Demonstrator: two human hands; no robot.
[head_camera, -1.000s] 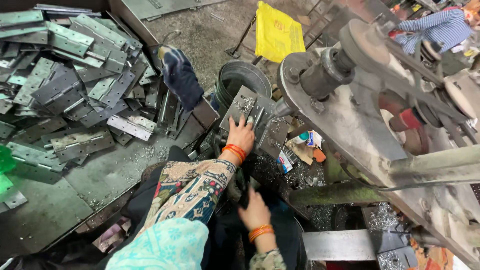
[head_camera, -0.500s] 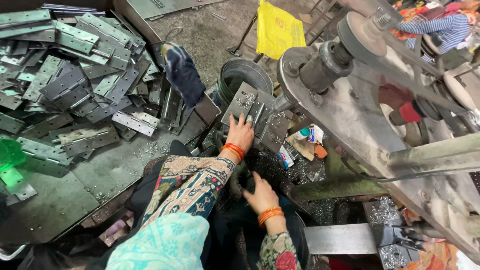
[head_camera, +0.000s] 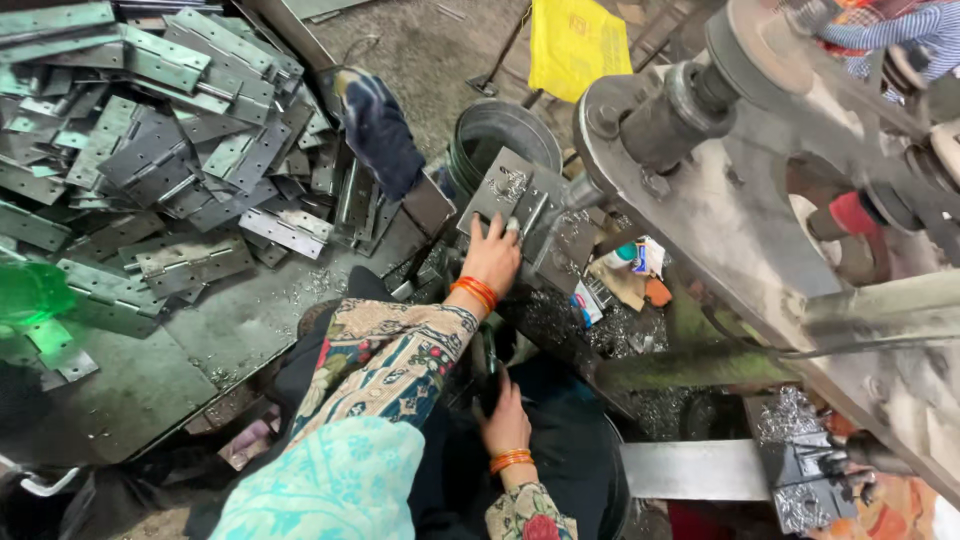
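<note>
Grey steel hinges (head_camera: 150, 150) fill a dull grey table (head_camera: 150, 370). Orange bangles (head_camera: 474, 292) ring the wrist of the left hand (head_camera: 493, 255); a matching orange pair (head_camera: 511, 460) circles the wrist of the right hand (head_camera: 505, 420). The sleeve (head_camera: 385, 355) bears a cream, red and navy floral print beside a plain turquoise scarf (head_camera: 330, 485). A yellow bag (head_camera: 578, 42) hangs behind a grey bucket (head_camera: 497, 135); a dark blue cloth (head_camera: 375, 125) is flecked with yellow.

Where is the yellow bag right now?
In the head view, the yellow bag lies on the floor at the top, right of centre, just behind the round metal bucket and left of the big machine.
</note>
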